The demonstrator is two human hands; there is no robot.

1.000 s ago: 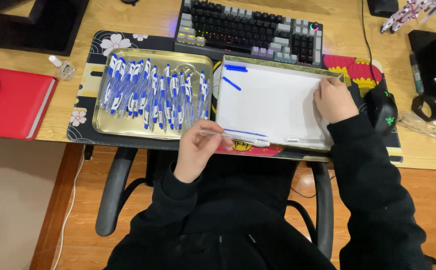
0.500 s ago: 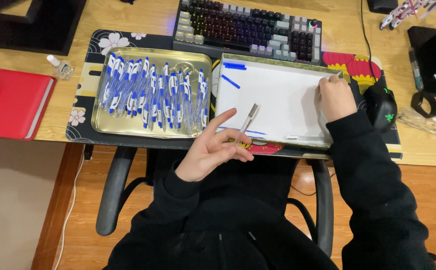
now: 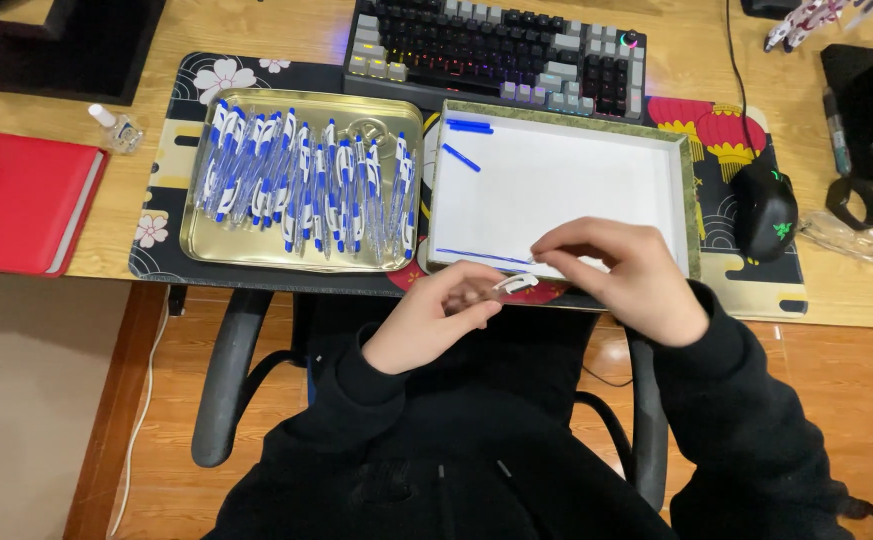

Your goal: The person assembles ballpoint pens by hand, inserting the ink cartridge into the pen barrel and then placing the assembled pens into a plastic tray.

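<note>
My left hand (image 3: 436, 315) is at the desk's front edge, fingers curled on a clear pen barrel with a white clip (image 3: 514, 284). Just to its right, my right hand (image 3: 628, 272) pinches something small at its fingertips, close to the pen's tip; I cannot tell what it is. Both hands hover by the near rim of a white tray (image 3: 689, 190). Inside the tray lie a few blue pen parts (image 3: 468, 126) at the far left and a thin blue refill (image 3: 476, 257) near the front. A gold tray (image 3: 196, 245) to the left holds several blue-and-white pens (image 3: 301, 185).
A keyboard (image 3: 496, 45) sits behind the trays. A black mouse (image 3: 764, 208) lies right of the white tray. A red notebook (image 3: 21, 200) and a small clear bottle (image 3: 114, 127) are at the left. My chair's armrests flank my lap.
My right hand left the white tray's far right corner and came down to meet my left hand. My left hand turned the pen and drew it in toward the desk edge.
</note>
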